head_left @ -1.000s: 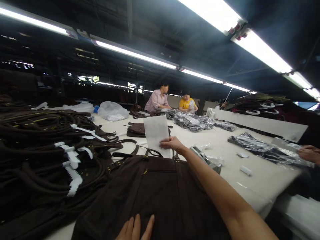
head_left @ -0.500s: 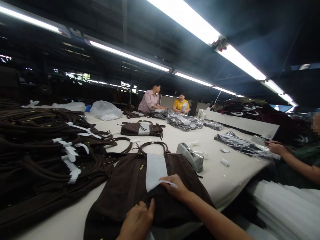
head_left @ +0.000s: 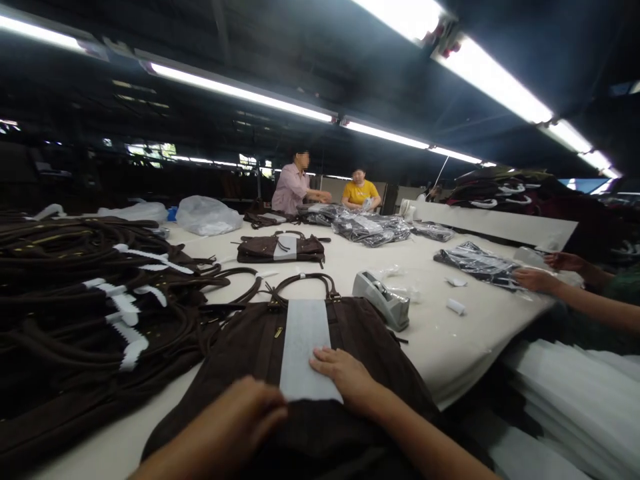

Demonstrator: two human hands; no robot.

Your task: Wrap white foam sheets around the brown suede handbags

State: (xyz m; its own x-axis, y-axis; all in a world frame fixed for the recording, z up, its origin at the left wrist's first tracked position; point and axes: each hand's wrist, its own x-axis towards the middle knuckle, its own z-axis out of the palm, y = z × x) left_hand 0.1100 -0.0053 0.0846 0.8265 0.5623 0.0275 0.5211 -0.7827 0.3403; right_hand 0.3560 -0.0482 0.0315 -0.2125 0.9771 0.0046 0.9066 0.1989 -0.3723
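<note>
A dark brown bag [head_left: 250, 357] with looped handles [head_left: 300, 277] lies in front of me. Down its middle runs a flat white paper strip [head_left: 306, 340]. My right hand [head_left: 347, 377] rests open on the strip's lower right part, fingers stretched out. Low on the left, my left hand [head_left: 245, 410] hovers at or just over the bag near the strip's lower left corner. It is slightly blurred, thumb and forefinger apart, with nothing visible between them. A grey tape dispenser [head_left: 381, 300] stands beside the bag's upper right edge.
Brown bags with white-wrapped handles [head_left: 117, 303] are piled at left. Another bag [head_left: 280, 248] lies farther back, near plastic-wrapped bags [head_left: 370, 227]. At right, a co-worker's hands [head_left: 543, 277] touch a wrapped bag [head_left: 475, 261]. White sheets [head_left: 575, 393] are stacked below. Two people stand across the table [head_left: 430, 360].
The strip's lower end, lifted in my right hand before, now lies flat under that hand. My left hand has moved left and up. The co-worker's hands at right have shifted on the wrapped bag.
</note>
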